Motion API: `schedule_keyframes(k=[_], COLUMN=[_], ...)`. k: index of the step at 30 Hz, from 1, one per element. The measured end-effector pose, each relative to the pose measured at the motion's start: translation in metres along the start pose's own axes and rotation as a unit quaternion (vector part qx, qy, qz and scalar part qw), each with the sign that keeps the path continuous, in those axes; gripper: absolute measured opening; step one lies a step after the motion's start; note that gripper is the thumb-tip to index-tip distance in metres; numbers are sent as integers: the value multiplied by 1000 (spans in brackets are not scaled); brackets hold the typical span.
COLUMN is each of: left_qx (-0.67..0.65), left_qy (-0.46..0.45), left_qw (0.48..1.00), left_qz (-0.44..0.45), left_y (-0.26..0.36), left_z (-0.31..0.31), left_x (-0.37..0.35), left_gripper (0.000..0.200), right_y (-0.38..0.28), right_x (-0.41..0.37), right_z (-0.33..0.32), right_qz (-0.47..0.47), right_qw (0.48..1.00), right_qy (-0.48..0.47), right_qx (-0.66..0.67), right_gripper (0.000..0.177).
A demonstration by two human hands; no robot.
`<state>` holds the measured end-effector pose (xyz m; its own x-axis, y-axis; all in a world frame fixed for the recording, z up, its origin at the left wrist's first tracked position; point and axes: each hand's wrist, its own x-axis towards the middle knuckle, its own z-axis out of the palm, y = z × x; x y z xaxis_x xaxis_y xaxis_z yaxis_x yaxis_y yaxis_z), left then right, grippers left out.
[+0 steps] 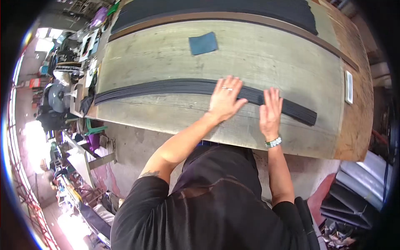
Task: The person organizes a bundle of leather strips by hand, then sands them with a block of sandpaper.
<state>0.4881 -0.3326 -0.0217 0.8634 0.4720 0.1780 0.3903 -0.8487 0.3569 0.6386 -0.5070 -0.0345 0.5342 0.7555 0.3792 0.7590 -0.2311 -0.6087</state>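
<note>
A long bundle of thin black strips lies across the pale work table, its strips side by side. My left hand rests flat on the bundle right of its middle, fingers stretched out and a ring on one of them. Farther right, my right hand also lies on the strips with its fingers extended; a metal watch circles that wrist. Both palms face down and neither grips anything. Parts of the strips are hidden under the hands.
A dark blue-grey fabric piece lies beyond the strips. Behind it, a long brown bar crosses the table before black sheet material. A white-framed rectangular object sits at the right. Silvery rolls stand below the table's right corner.
</note>
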Motion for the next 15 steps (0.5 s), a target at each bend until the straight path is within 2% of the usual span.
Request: schedule_keyframes(k=[3,4,8,10,13,15], left_qx=[26,59,165,184,224,207], left_qy=[35,93,134,120,64,72], left_qw=[995,988,960,951,938,951], left_qz=[-91,-112,-184,-218,-258,-217], left_y=[-90,-131,-298,-375,-430,-427], left_z=[-65,-73,-136,-167,-199,-200], left_x=[-34,-55,-138,-175,-205,-211], left_gripper=[57,53,42,35,28,26], right_y=[-18,-17,-1,1,-8,-11], right_x=[11,16,28,32,33,28], right_z=[35,38,45,42,34,32], right_qz=[-18,-9,-37,-56,-47,-53], right_qw=[994,991,987,986,982,977], right_qy=[-52,-57,-50,-47,-72,-76], right_qx=[-99,-117,-150,-149,-171,-190], right_gripper=[53,53,54,54,51,52])
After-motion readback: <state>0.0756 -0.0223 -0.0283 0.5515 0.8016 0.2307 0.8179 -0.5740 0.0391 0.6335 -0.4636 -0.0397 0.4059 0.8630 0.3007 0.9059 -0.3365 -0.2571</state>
